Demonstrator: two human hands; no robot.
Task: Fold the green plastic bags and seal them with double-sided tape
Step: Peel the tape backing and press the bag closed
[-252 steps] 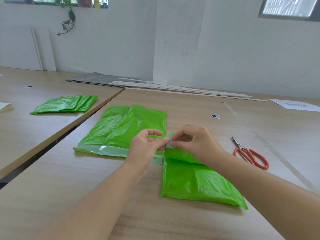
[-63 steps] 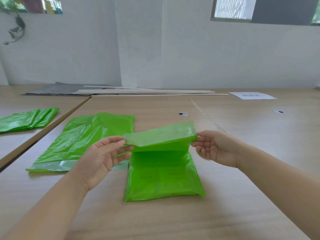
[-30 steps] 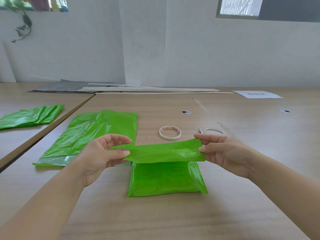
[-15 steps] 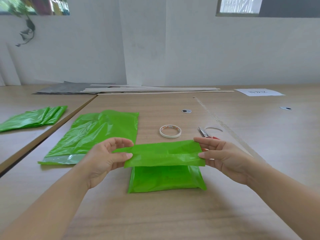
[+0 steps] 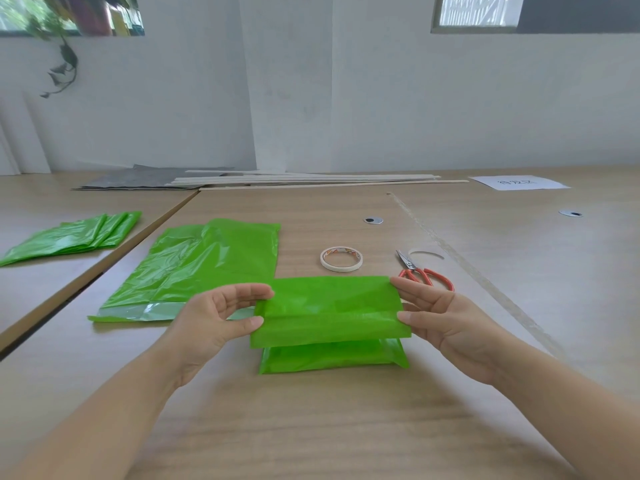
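A green plastic bag (image 5: pixel 330 313) lies in front of me, its far flap raised and folded toward me over the lower part (image 5: pixel 332 356). My left hand (image 5: pixel 216 322) pinches the flap's left edge between thumb and fingers. The flap's right edge is pinched by my right hand (image 5: pixel 440 322). A roll of double-sided tape (image 5: pixel 341 259) lies flat beyond the bag. To the left, a stack of flat green bags (image 5: pixel 194 268) rests on the table, a pale strip along its near edge.
Red-handled scissors (image 5: pixel 420 271) lie right of the tape roll. A pile of folded green bags (image 5: pixel 74 237) sits on the neighbouring table at left, across a gap. Boards and a grey sheet (image 5: pixel 277 178) line the wall; a white paper (image 5: pixel 519 183) lies far right.
Both hands have brought the bag's flap further down and toward me, covering more of the lower part. The tape roll and scissors have come into view behind the flap.
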